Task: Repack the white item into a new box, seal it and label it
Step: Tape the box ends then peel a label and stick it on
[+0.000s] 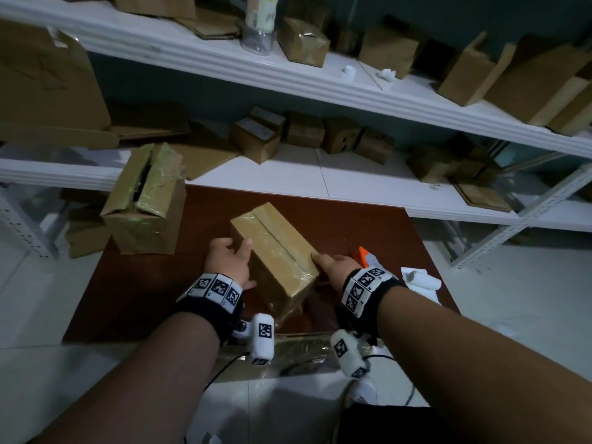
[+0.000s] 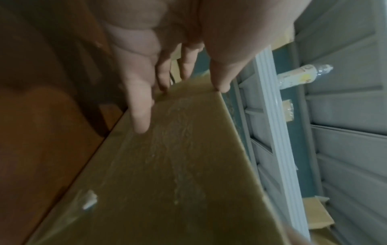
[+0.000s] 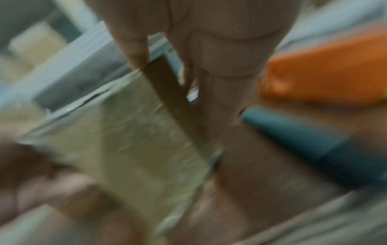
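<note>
A brown cardboard box with its top seam taped shut lies slantwise in the middle of the dark red table. My left hand is against its left side. The fingers lie straight on the taped side wall and the thumb sits at the top edge. My right hand presses the opposite side. Its thumb touches the top edge and its fingers run down along the box; that view is blurred. No white item shows.
A second cardboard box, cut open and tape-wrapped, stands at the table's back left. An orange tool and white paper lie right of my right hand. White shelves behind hold several cardboard boxes.
</note>
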